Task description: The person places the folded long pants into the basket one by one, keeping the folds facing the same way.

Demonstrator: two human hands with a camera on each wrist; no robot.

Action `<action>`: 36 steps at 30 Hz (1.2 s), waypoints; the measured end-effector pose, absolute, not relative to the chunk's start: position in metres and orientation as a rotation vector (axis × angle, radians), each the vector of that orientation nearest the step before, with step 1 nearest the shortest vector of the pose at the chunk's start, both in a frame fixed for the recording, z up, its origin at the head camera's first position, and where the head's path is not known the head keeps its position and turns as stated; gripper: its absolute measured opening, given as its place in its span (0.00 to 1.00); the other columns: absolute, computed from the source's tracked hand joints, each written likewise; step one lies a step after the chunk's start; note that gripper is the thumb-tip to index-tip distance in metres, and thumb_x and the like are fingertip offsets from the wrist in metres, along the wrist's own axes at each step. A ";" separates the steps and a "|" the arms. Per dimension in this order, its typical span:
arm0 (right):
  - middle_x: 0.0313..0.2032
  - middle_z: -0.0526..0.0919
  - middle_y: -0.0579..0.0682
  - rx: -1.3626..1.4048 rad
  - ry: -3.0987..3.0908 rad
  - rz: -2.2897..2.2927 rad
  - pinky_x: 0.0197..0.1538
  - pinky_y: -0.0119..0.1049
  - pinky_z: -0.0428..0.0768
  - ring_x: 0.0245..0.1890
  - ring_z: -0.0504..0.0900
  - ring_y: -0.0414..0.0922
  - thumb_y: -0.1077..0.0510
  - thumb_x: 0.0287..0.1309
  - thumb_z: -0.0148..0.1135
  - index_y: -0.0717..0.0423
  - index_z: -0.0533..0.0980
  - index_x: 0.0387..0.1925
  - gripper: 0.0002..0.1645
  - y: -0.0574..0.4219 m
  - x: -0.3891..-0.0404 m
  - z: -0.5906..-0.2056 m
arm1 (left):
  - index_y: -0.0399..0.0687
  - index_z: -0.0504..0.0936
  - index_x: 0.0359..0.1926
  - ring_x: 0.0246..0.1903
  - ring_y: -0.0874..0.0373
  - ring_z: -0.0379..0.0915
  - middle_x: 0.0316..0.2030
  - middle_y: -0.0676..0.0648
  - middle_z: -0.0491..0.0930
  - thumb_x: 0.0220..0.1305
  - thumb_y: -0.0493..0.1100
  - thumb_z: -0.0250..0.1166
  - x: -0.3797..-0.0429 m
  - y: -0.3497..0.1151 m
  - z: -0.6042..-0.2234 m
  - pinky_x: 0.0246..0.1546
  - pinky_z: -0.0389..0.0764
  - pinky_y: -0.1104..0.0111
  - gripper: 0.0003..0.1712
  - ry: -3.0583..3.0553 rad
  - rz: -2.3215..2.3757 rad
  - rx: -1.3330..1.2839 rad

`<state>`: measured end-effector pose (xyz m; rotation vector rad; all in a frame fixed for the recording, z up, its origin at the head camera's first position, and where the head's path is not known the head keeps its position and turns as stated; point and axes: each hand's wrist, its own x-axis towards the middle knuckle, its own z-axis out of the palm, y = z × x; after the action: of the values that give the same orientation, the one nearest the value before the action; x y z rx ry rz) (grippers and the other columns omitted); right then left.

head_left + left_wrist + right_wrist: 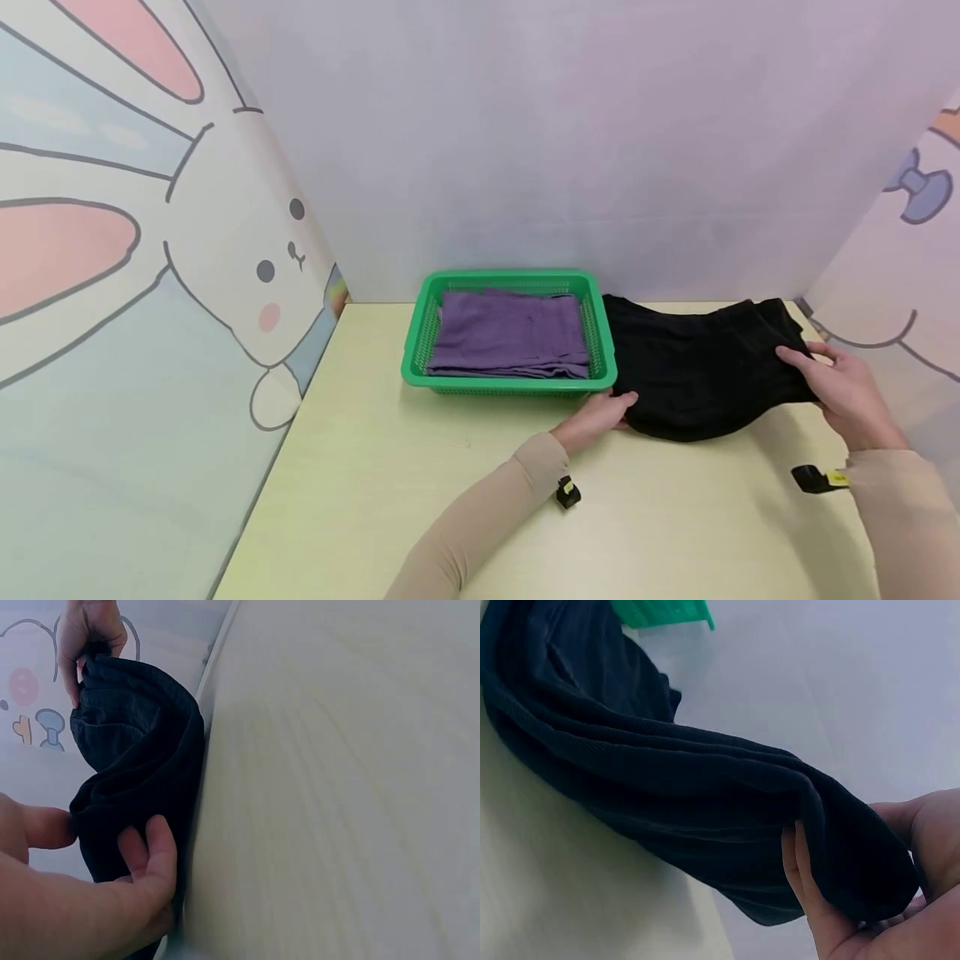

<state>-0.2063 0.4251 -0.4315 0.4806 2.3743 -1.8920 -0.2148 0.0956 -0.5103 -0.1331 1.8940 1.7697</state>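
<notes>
A folded black garment (697,367) stretches between both hands at the right of the basket, its middle sagging toward the table. My left hand (597,415) pinches its near left corner, thumb above and fingers beneath, close to the basket's front right corner. At the other end my right hand (847,387) grips the right edge, holding it raised off the table. The layered folds of the black garment (667,772) show in the right wrist view, with the right hand's fingers (817,900) under the end. In the left wrist view, the left fingers (154,859) press on the dark cloth.
A green plastic basket (510,384) stands at the back of the pale yellow table (360,500). Inside it lies a folded purple cloth (510,333). Behind is a plain pale curtain wall (570,150); a rabbit-print panel (225,250) borders the left side.
</notes>
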 end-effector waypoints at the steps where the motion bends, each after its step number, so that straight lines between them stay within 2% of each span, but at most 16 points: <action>1: 0.32 0.77 0.29 0.476 2.352 -1.926 0.33 0.22 0.78 0.31 0.78 0.26 0.48 0.74 0.66 0.29 0.67 0.51 0.16 0.423 -0.206 -0.429 | 0.38 0.59 0.82 0.59 0.44 0.84 0.79 0.37 0.65 0.78 0.53 0.64 -0.215 0.096 -0.510 0.73 0.75 0.53 0.43 1.895 1.768 -0.131; 5: 0.27 0.76 0.32 0.480 2.238 -2.072 0.32 0.23 0.78 0.27 0.78 0.28 0.51 0.73 0.68 0.33 0.68 0.51 0.17 0.414 -0.206 -0.422 | 0.41 0.59 0.83 0.58 0.44 0.85 0.80 0.39 0.63 0.76 0.54 0.66 -0.212 0.097 -0.506 0.75 0.72 0.52 0.45 1.939 1.707 -0.121; 7: 0.27 0.77 0.31 0.476 2.213 -2.096 0.33 0.22 0.78 0.27 0.78 0.28 0.51 0.73 0.68 0.32 0.68 0.54 0.18 0.410 -0.206 -0.418 | 0.43 0.59 0.83 0.61 0.44 0.83 0.80 0.40 0.64 0.75 0.54 0.67 -0.210 0.098 -0.503 0.77 0.70 0.53 0.46 1.972 1.679 -0.112; 11: 0.25 0.83 0.33 0.481 2.119 -2.196 0.33 0.21 0.80 0.26 0.82 0.29 0.53 0.74 0.67 0.32 0.67 0.59 0.22 0.402 -0.205 -0.409 | 0.42 0.57 0.84 0.76 0.45 0.68 0.81 0.40 0.62 0.74 0.50 0.67 -0.205 0.102 -0.500 0.79 0.67 0.53 0.46 1.995 1.677 -0.080; 13: 0.27 0.87 0.35 0.471 2.067 -2.277 0.33 0.22 0.82 0.27 0.84 0.30 0.56 0.73 0.67 0.34 0.67 0.58 0.22 0.399 -0.204 -0.405 | 0.42 0.56 0.84 0.80 0.45 0.60 0.82 0.39 0.60 0.75 0.49 0.67 -0.204 0.104 -0.499 0.80 0.66 0.53 0.46 1.978 1.686 -0.062; 15: 0.30 0.85 0.34 0.455 2.044 -2.354 0.32 0.23 0.83 0.26 0.85 0.31 0.59 0.73 0.67 0.38 0.69 0.54 0.19 0.395 -0.204 -0.401 | 0.43 0.55 0.84 0.81 0.45 0.58 0.82 0.39 0.60 0.75 0.48 0.67 -0.203 0.104 -0.499 0.80 0.66 0.52 0.46 1.949 1.697 -0.047; 17: 0.31 0.84 0.35 0.435 2.018 -2.426 0.31 0.24 0.83 0.26 0.85 0.32 0.62 0.72 0.67 0.41 0.72 0.51 0.16 0.391 -0.204 -0.397 | 0.42 0.55 0.84 0.80 0.44 0.59 0.81 0.39 0.61 0.76 0.45 0.66 -0.202 0.104 -0.498 0.78 0.68 0.52 0.45 1.897 1.740 -0.022; 21: 0.30 0.87 0.39 0.385 1.920 -2.551 0.30 0.27 0.86 0.26 0.88 0.35 0.65 0.71 0.67 0.45 0.74 0.49 0.14 0.384 -0.204 -0.386 | 0.40 0.55 0.84 0.78 0.43 0.65 0.79 0.37 0.63 0.75 0.39 0.66 -0.202 0.107 -0.494 0.69 0.79 0.49 0.44 1.771 1.851 -0.021; 24: 0.29 0.90 0.43 0.364 1.846 -2.609 0.29 0.30 0.87 0.26 0.89 0.38 0.66 0.70 0.66 0.46 0.73 0.50 0.16 0.380 -0.200 -0.377 | 0.39 0.59 0.81 0.73 0.41 0.71 0.75 0.37 0.69 0.74 0.35 0.65 -0.201 0.111 -0.489 0.62 0.85 0.47 0.40 1.686 1.914 -0.024; 29: 0.28 0.91 0.47 0.332 1.740 -2.713 0.29 0.32 0.87 0.25 0.90 0.40 0.68 0.70 0.66 0.48 0.75 0.49 0.15 0.371 -0.194 -0.362 | 0.44 0.72 0.71 0.66 0.43 0.78 0.65 0.41 0.80 0.74 0.32 0.64 -0.197 0.114 -0.479 0.62 0.84 0.44 0.27 1.597 1.960 0.012; 36: 0.29 0.92 0.48 0.277 1.705 -2.834 0.29 0.32 0.88 0.26 0.91 0.40 0.70 0.70 0.64 0.51 0.74 0.47 0.14 0.357 -0.182 -0.342 | 0.47 0.76 0.67 0.63 0.45 0.81 0.62 0.44 0.82 0.75 0.33 0.63 -0.191 0.110 -0.461 0.63 0.83 0.45 0.23 1.553 1.949 0.091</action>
<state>-0.1824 0.3574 -0.3417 0.2767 1.7054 -2.8340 -0.1913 0.1098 -0.4614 0.0910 1.5528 1.9494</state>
